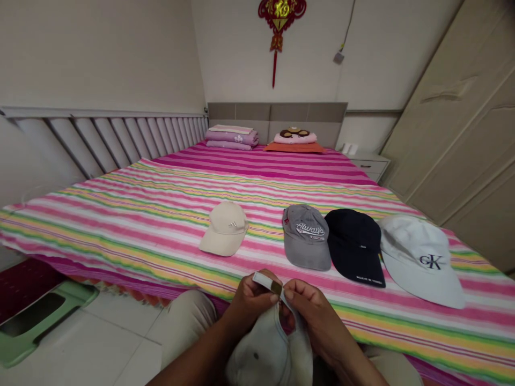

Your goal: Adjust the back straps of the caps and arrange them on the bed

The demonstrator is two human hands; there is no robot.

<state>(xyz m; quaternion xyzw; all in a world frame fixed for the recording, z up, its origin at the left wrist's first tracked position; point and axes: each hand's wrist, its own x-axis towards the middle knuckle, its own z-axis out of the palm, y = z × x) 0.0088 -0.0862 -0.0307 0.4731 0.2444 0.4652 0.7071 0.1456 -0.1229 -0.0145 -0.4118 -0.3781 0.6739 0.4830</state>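
Left hand point(251, 303), right hand point(317, 316) pinching strap point(267, 283)

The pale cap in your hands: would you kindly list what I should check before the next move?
Left hand and right hand both pinching the strap: ok.
Metal buckle seated on the strap: cannot tell, fingers crowd it.
Beige cap lying apart from the others: ok.
Grey cap apart from the navy cap: cannot tell, they sit very close.
Navy cap apart from the white CK cap: not ok, they touch.
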